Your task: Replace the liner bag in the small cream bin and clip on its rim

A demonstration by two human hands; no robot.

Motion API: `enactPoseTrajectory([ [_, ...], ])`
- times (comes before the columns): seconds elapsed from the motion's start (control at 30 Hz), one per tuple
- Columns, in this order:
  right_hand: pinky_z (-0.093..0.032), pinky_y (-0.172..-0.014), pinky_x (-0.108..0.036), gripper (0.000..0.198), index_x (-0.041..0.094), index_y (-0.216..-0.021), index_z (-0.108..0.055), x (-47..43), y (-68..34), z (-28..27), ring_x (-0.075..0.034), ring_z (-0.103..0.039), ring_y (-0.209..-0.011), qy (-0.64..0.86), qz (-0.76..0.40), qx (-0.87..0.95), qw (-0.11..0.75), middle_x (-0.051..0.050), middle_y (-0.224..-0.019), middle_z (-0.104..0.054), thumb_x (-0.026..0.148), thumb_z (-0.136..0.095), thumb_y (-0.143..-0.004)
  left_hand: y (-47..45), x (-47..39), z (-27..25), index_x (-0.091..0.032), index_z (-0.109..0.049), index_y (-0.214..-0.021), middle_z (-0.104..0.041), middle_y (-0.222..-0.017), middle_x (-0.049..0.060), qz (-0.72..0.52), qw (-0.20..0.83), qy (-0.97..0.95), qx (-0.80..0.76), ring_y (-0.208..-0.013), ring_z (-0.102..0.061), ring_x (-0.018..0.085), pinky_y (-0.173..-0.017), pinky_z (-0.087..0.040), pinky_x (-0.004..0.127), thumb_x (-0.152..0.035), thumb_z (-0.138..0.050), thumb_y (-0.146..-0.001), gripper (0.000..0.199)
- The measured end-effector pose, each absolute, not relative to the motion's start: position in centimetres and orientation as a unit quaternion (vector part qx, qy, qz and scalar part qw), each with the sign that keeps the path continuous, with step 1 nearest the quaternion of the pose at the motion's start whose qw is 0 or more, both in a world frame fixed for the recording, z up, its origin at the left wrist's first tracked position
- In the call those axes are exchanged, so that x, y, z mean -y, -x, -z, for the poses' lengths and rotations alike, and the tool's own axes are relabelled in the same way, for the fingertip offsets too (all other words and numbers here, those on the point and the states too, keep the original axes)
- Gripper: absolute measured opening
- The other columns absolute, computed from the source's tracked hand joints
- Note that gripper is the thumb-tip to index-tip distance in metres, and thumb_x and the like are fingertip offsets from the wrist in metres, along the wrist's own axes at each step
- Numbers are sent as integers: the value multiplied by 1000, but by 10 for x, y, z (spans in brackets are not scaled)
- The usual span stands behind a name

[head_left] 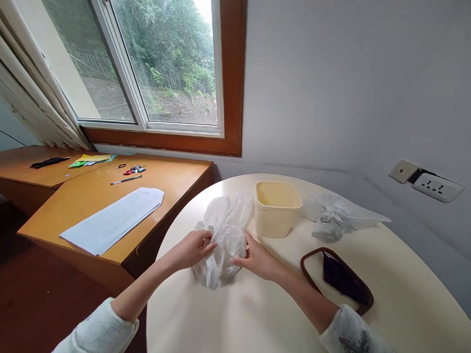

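A crumpled, see-through plastic bag (pixel 227 243) is held just above or on the round white table (pixel 184 319). My left hand (pixel 194 248) pinches its left side, thumb and fingers closed on the film. On the right side, my right hand (pixel 258 257) grips the bag between thumb and fingers. More loose plastic film (pixel 234 207) spreads out behind it; whether that is the same bag I cannot tell. A pale yellow square tub (pixel 278 219) with an open top stands just beyond my right hand.
Another crumpled plastic bag (pixel 334 218) lies right of the tub. Near my right forearm is a brown-rimmed oblong tray or lid (pixel 311 269) with dark cloth (pixel 343 280) on it. A wooden desk (pixel 174 172) at left bears papers (pixel 116 218), a pen (pixel 126 180) and keys (pixel 135 170).
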State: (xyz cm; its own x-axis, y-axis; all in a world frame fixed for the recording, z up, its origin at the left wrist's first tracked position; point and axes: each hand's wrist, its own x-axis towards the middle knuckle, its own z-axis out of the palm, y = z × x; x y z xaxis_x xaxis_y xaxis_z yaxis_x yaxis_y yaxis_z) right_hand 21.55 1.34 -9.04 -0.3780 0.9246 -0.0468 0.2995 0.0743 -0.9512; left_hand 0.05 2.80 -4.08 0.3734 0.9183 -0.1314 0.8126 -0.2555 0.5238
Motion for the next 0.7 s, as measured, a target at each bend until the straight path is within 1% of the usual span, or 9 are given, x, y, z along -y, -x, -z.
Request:
enactPoseTrajectory([
  [0.07, -46, -75, -32, 57, 23, -115, -49, -17, -206, 91, -19, -57, -89, 450, -502, 655, 342, -4, -104, -60, 35, -70, -63, -8, -23, 36, -18, -57, -78, -57, -72, 1, -119, 311, -777, -535, -64, -50, 15, -58, -39, 26, -49, -37, -83, 37],
  [0.13, -45, -83, -34, 63, 23, -118, -46, -17, -203, 91, -20, -54, -98, 439, -510, 647, 357, -5, -111, -57, 33, -72, -62, -15, -21, 33, -18, -53, -74, -52, -66, -1, -130, 359, -767, -516, -60, -46, 13, -56, -37, 25, -50, -37, -83, 37],
  [0.2, -40, -92, -36, 81, 24, -127, -37, -14, -203, 91, -22, -47, -112, 427, -522, 646, 359, -7, -124, -49, 33, -76, -56, -21, -22, 33, -17, -50, -71, -47, -64, -3, -144, 422, -744, -498, -59, -44, 11, -57, -38, 25, -50, -40, -82, 36],
  [0.27, -34, -99, -38, 103, 26, -136, -24, -11, -206, 90, -24, -33, -125, 423, -527, 651, 346, -8, -138, -34, 33, -80, -49, -27, -24, 34, -16, -50, -73, -48, -67, -2, -164, 501, -707, -472, -63, -47, 12, -62, -42, 25, -50, -42, -81, 35],
  [0.37, -27, -105, -38, 112, 30, -140, -11, -7, -208, 92, -23, -22, -132, 432, -506, 662, 347, -5, -145, -20, 31, -79, -50, -33, -25, 32, -16, -56, -78, -53, -72, 0, -171, 575, -671, -436, -71, -53, 14, -68, -45, 27, -48, -46, -80, 34],
  [0.43, -27, -103, -38, 99, 31, -138, -14, -7, -207, 94, -22, -28, -128, 446, -479, 660, 370, -5, -142, -27, 26, -73, -59, -32, -25, 26, -16, -59, -80, -57, -71, 1, -151, 583, -681, -417, -73, -55, 15, -68, -45, 27, -47, -50, -78, 33],
  [0.53, -37, -93, -34, 67, 27, -130, -31, -10, -208, 98, -19, -46, -111, 444, -463, 651, 406, -5, -124, -48, 14, -55, -69, -26, -29, 10, -17, -63, -89, -64, -80, 2, -126, 579, -704, -392, -78, -59, 18, -72, -47, 28, -45, -56, -77, 31],
  [0.6, -41, -82, -29, 53, 23, -117, -43, -13, -210, 100, -17, -52, -95, 436, -468, 644, 419, -2, -104, -57, 8, -46, -67, -18, -36, 1, -18, -61, -103, -66, -89, 6, -140, 570, -709, -390, -82, -62, 19, -77, -48, 31, -44, -54, -79, 35],
  [0.7, -40, -67, -23, 38, 19, -96, -51, -15, -214, 99, -14, -50, -76, 425, -497, 622, 431, 2, -82, -55, 6, -41, -62, -7, -52, 1, -17, -53, -116, -65, -101, 11, -212, 510, -737, -389, -96, -61, 22, -89, -45, 36, -43, -49, -84, 41],
])
